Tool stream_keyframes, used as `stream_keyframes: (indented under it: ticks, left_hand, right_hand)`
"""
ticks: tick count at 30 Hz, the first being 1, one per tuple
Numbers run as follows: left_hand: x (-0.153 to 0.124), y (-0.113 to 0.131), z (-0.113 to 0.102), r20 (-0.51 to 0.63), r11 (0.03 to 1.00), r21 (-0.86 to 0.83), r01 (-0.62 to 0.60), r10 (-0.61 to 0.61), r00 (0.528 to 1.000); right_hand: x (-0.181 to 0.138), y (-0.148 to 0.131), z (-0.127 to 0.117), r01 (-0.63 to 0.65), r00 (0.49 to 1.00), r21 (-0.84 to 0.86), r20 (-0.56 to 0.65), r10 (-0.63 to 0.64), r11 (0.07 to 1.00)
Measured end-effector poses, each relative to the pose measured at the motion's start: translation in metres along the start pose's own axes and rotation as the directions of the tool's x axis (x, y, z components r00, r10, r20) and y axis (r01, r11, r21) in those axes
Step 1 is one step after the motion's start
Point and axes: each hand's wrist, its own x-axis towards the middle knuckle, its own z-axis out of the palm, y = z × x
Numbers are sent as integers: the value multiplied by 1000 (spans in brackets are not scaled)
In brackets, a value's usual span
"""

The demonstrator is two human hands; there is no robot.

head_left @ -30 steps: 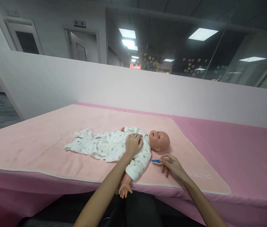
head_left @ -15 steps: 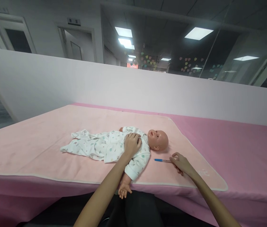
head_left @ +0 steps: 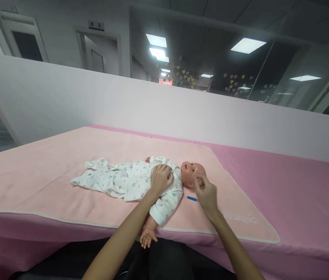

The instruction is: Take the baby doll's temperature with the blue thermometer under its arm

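Note:
A baby doll (head_left: 141,177) in a white patterned outfit lies on its back, its bald head (head_left: 193,171) to the right. My left hand (head_left: 161,179) rests on its chest, the fingers laid over the cloth. By the side of the doll's head is my right hand (head_left: 207,192), its thumb and fingers drawn together; what they hold, if anything, is too small to make out. The blue end of a slim pen-like stick (head_left: 192,198) shows on the mat below the head. My right hand hides the rest of that stick.
Under the doll spreads a peach mat (head_left: 50,167) with a pale border, on a pink-covered table (head_left: 298,186). One doll arm (head_left: 149,233) hangs over the front edge. A low white wall (head_left: 182,112) with glass above stands behind.
My right hand has left the far end of the pen-like stick and moved left and up to the doll's head. The stick stays on the mat. My left hand remains on the chest.

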Motion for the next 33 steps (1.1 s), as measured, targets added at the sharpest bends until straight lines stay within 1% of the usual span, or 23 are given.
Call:
stream_keyframes:
  ticks: [1,3,5,6,8,10,12,15,21,25,31,33]
  left_hand:
    - [0,0,-1,6,1000,-14,-6,6,1000]
    - [0,-1,-3,22,999,-37,-19,20,1000]
    - [0,-3,-2,30,999,-41,-34,35,999]
    - [-1,-5,-1,30,998,-35,-43,44,999]
    - [-1,-9,2,29,998,-14,-62,63,998]
    - [-2,-11,7,35,997,3,-71,71,997]
    - [-3,-12,10,44,998,5,-66,65,997]
    - [-3,-11,11,40,999,-5,-49,50,998]
    - [-2,-6,6,38,999,-8,-44,45,998]
    - [-3,-4,3,36,999,4,-45,45,998]
    - [-1,-2,-1,50,1000,-5,-7,7,999]
    - [-1,-2,0,40,1000,-21,10,-9,999]
  right_hand:
    - [7,-14,11,59,998,84,-19,-58,995]
    - [24,-37,38,183,980,204,-111,-163,962]
    - [38,-52,66,258,963,292,-151,-222,921]
    - [43,-56,78,269,961,331,-150,-231,904]
    - [48,-56,96,245,969,400,-120,-214,883]
    - [47,-51,105,196,981,452,-91,-174,870]
    - [43,-44,108,176,984,488,-82,-156,855]
    - [38,-36,108,209,978,506,-100,-184,837]
    - [37,-31,112,265,964,568,-177,-199,779]
    - [37,-29,115,253,967,619,-178,-182,743]
    - [38,-27,116,234,972,602,-152,-178,763]
    - [38,-28,117,238,971,595,-162,-175,768]
